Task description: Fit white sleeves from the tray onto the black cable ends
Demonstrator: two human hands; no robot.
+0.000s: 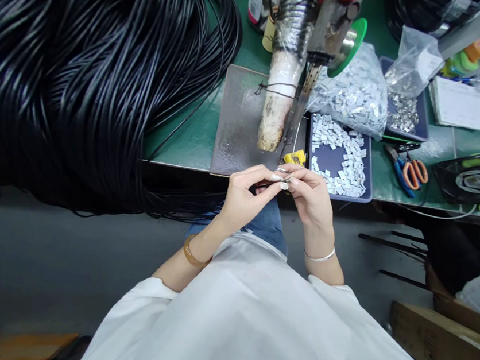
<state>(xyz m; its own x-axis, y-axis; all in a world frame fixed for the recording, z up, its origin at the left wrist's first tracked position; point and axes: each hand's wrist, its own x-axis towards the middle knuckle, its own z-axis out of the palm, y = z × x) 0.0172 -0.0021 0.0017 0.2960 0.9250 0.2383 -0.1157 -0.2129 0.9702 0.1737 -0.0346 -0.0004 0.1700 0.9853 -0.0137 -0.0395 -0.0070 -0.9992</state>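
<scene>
both hands, left hand [242,200] and right hand [311,192], meet fingertip to fingertip, pinching a thin black cord end [267,186] just off the worktop's [192,139] near edge, beside the blue tray [333,160].

Left hand [242,197] and right hand [308,192] pinching small piece, black cord coil [82,88] beside

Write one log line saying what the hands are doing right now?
left hand: pinching small piece | right hand: pinching same piece, fingertips meeting | nearby: blue tray of small white pieces, black cord bundle, metal plate
</scene>
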